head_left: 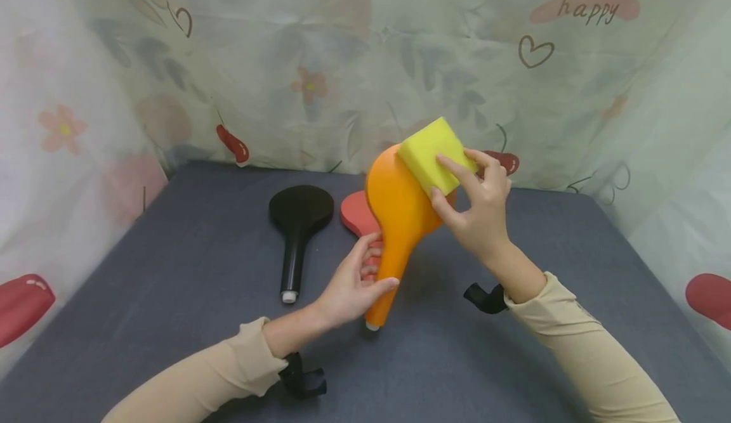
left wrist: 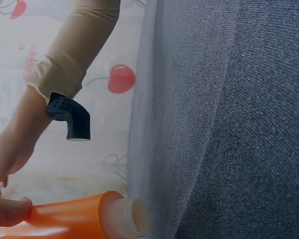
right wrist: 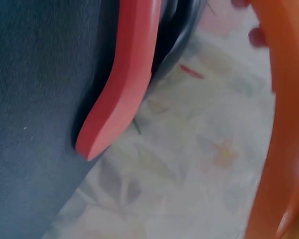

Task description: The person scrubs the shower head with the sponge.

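Note:
My left hand (head_left: 356,280) grips the handle of an orange shower head (head_left: 396,220), which is held up above the table, tilted with its round head uppermost. The white end of the handle shows below the hand, and large in the left wrist view. A yellow sponge (head_left: 428,150) is pinched in my right hand (head_left: 482,207), against the upper right of the round head. In the right wrist view the orange shower head (right wrist: 289,114) runs down the right side; the right hand is out of that view.
On the dark grey table (head_left: 188,271) lie a black shower head (head_left: 299,214), left of the hands, and a red one (head_left: 356,214), partly hidden behind the orange one. A patterned cloth (head_left: 365,61) hangs behind and at both sides. Black mounts stick out at both wrists.

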`<state>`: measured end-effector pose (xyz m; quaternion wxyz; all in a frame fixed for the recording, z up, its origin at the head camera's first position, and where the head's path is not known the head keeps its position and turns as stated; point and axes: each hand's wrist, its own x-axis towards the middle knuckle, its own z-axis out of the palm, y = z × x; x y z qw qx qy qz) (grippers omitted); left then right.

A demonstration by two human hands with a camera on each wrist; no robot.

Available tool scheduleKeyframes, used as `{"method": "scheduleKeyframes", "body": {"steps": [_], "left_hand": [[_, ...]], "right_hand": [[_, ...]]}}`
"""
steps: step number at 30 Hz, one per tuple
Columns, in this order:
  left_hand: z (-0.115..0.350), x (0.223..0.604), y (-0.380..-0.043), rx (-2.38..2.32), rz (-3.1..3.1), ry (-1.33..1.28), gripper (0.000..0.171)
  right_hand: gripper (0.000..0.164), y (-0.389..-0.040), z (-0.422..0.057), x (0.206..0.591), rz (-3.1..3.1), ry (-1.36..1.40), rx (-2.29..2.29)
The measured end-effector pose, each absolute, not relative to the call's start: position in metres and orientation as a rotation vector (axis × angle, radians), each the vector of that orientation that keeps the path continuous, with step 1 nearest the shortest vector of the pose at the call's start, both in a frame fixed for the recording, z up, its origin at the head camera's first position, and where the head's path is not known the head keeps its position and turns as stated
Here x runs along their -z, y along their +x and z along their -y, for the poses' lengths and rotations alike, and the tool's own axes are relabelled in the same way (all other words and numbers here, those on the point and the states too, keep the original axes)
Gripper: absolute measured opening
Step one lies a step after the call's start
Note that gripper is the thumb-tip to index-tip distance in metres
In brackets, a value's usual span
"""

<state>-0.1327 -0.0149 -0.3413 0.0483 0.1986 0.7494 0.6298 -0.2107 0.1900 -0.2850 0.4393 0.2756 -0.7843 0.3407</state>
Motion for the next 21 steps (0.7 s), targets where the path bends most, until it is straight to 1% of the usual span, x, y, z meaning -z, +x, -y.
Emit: {"method": "scheduleKeyframes", "body": {"steps": [2,4,7,12,14,19,21], "left_hand": [[0.015,0.342,-0.133,-1.917,-2.287,0.604,0.067],[0.015,0.342,-0.132,-1.912,-2.289,0.592,0.067],[0.015,0.341,-0.132,-1.909,-2.294,0.576,0.068],[0.014,0.342,-0.131,-1.898,-2.304,0.574,0.068],[0.013,0.342,-0.131,-1.892,-2.305,0.577,0.068],[0.013,0.343,-0.131,-1.881,-2.316,0.588,0.069],[0.013,0.343,-0.131,-1.878,-2.321,0.592,0.069]], "right_hand": [[0.040,-0.207,-0.186,0.285,1.936,0.735,-0.809],[0.038,-0.206,-0.184,0.283,1.935,0.751,-0.796],[0.032,-0.208,-0.186,0.280,1.944,0.707,-0.827],[0.033,-0.214,-0.189,0.278,1.959,0.648,-0.872],[0.033,-0.212,-0.187,0.280,1.956,0.687,-0.846],[0.046,-0.202,-0.177,0.288,1.942,0.870,-0.696],[0.042,-0.199,-0.177,0.289,1.947,0.918,-0.648]]}}
